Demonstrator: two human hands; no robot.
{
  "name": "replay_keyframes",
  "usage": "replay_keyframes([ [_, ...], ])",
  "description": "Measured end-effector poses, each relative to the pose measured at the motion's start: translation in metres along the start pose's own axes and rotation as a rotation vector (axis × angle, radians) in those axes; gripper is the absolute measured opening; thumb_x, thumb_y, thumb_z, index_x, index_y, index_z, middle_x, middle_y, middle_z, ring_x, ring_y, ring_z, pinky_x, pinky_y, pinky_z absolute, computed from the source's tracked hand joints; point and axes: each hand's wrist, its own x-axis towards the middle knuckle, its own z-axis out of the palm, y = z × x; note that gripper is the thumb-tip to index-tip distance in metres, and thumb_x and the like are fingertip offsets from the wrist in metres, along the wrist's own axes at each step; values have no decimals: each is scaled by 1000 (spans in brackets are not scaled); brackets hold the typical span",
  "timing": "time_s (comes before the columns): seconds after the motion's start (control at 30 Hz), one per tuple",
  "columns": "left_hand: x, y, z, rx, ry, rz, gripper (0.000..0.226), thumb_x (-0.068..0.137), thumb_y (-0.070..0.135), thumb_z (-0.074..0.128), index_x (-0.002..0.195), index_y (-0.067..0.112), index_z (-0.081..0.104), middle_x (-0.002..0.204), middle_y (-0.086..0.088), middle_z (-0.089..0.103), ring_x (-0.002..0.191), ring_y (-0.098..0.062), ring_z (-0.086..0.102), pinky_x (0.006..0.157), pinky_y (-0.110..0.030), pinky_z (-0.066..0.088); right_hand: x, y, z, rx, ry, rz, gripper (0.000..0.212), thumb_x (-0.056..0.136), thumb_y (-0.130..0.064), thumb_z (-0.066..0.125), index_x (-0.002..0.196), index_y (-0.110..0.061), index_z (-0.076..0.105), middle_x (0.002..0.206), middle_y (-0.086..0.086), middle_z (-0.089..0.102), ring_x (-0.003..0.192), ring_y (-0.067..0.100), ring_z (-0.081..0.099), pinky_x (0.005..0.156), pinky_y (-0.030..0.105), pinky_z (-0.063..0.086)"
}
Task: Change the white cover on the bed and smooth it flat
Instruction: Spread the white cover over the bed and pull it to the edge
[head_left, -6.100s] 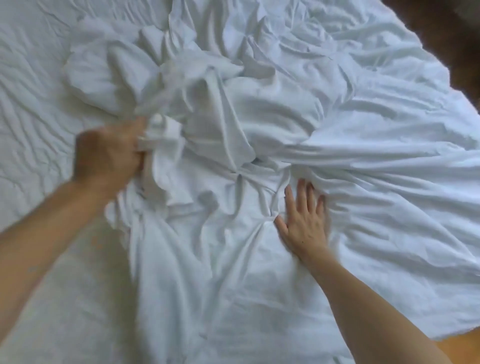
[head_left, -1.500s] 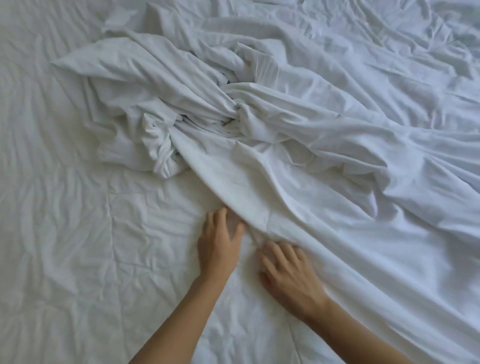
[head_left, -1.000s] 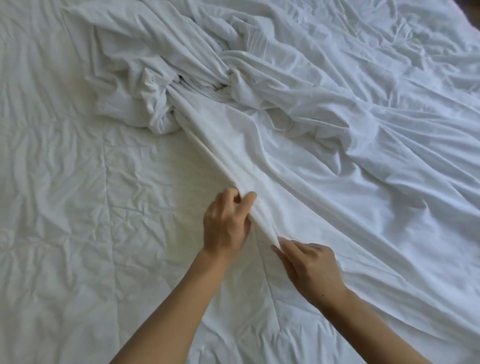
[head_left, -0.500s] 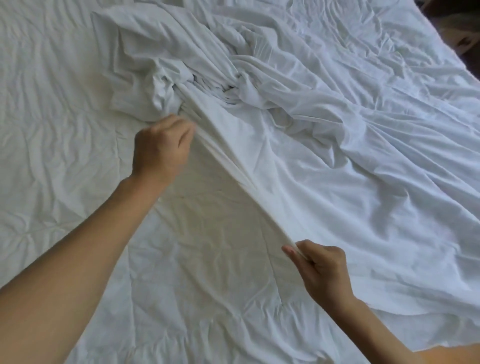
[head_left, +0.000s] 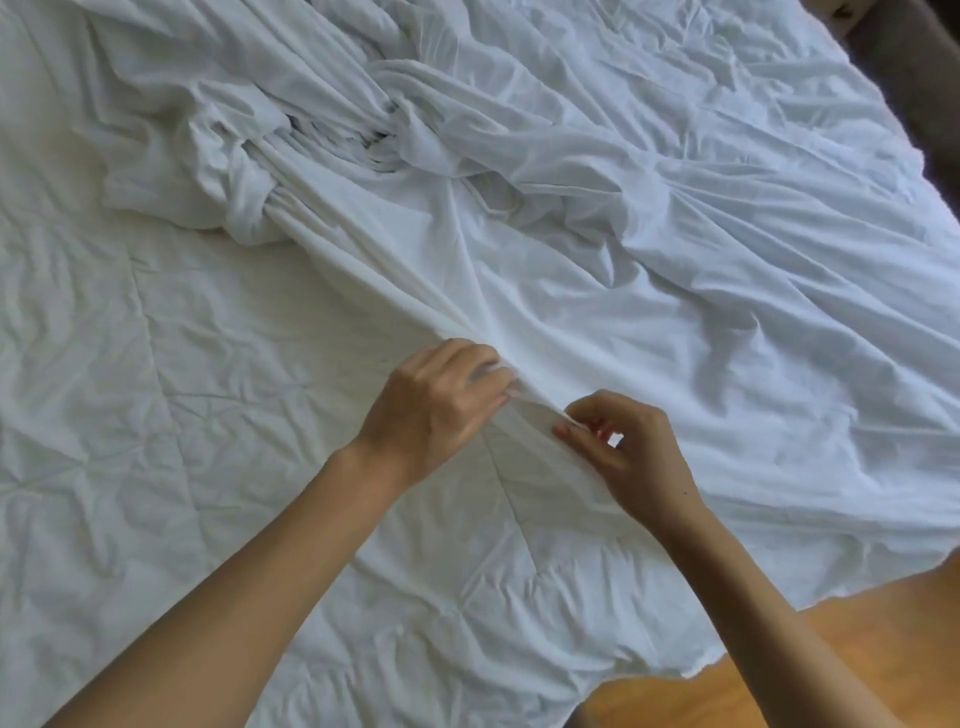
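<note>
A white cover (head_left: 649, 291) lies crumpled over the right half of the bed, bunched into a twisted knot (head_left: 332, 140) at the upper left. Its edge runs diagonally from that bunch down to my hands. My left hand (head_left: 436, 405) grips this edge with curled fingers. My right hand (head_left: 623, 447) pinches the same edge a short way to the right, thumb and fingers closed on the cloth. Under the cover lies a wrinkled white quilted layer (head_left: 156, 389) that fills the left and lower part of the bed.
The bed's lower right edge (head_left: 727, 597) ends over an orange-brown wooden floor (head_left: 779, 665). A dark surface (head_left: 919, 78) shows past the bed's upper right corner.
My left hand has come back down along the cover's edge from the bunched part and now grips it close to my right hand. The view has shifted so the floor shows.
</note>
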Motion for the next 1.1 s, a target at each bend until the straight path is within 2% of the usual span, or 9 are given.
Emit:
replay_keyframes([
  [0.17, 11, 0, -1, -26, 9, -1, 12, 86, -7, 58, 81, 1, 64, 79, -12, 60, 74, -34, 58, 69, -39, 48, -6, 10, 5, 38, -23, 36, 14, 80, -12, 75, 75, -17, 63, 70, -10, 58, 66, 10, 55, 61, 28, 46],
  [0.27, 3, 0, -10, -81, 21, -82, 12, 91, -3, 49, 82, 3, 54, 66, -13, 51, 58, -33, 49, 59, -35, 37, -19, 24, 11, -83, 46, 8, 13, 79, -19, 73, 75, -16, 61, 71, -8, 58, 65, 13, 55, 59, 37, 47],
  [0.33, -8, -7, -17, -51, 5, -84, 12, 97, 6, 44, 85, 7, 47, 62, -12, 49, 52, -31, 45, 56, -33, 30, -30, 36, 13, -130, 100, 13, 14, 79, -26, 70, 74, -15, 62, 71, -7, 58, 63, 14, 54, 56, 36, 46],
  [0.53, -65, -29, -16, 68, -94, -3, 18, 102, 13, 41, 86, 9, 46, 59, -11, 46, 46, -30, 46, 44, -38, 40, -64, 77, 18, -298, 295, -25, 15, 79, -21, 71, 72, -12, 61, 71, -7, 57, 63, 10, 52, 51, 25, 43],
  [0.63, -75, -29, -11, 34, -86, -98, 13, 99, 12, 43, 88, 8, 48, 61, -13, 53, 48, -32, 51, 49, -36, 38, -78, 95, 20, -280, 339, 3, 12, 79, -19, 72, 74, -11, 64, 73, -6, 60, 67, 11, 55, 55, 28, 46],
  [0.8, -71, -27, -5, 9, -80, -129, 11, 97, 10, 45, 88, 6, 50, 61, -14, 56, 47, -33, 53, 43, -36, 42, -91, 114, 12, -336, 423, 22, 11, 78, -16, 76, 84, -9, 69, 85, -1, 65, 79, 13, 57, 66, 24, 46],
  [0.97, -70, -33, -6, 37, -145, -228, 16, 97, 14, 44, 89, 2, 51, 50, -11, 49, 38, -31, 48, 45, -25, 27, -92, 116, 14, -514, 345, -161, 37, 83, -36, 69, 112, -15, 60, 109, 5, 61, 98, 20, 54, 82, 31, 46],
  [1.03, -69, -32, -8, 45, -157, -217, 13, 96, 14, 44, 88, 4, 50, 48, -11, 47, 36, -31, 47, 45, -24, 26, -88, 108, 24, -588, 354, -283, 40, 85, -33, 69, 119, -18, 53, 119, 6, 52, 103, 24, 52, 89, 33, 43],
  [1.1, -70, -31, -9, 48, -174, -186, 10, 96, 14, 44, 89, 7, 47, 48, -10, 47, 36, -31, 47, 41, -26, 30, -81, 99, 35, -630, 400, -373, 34, 86, -25, 70, 115, -18, 54, 118, 4, 50, 100, 24, 52, 88, 34, 42],
])
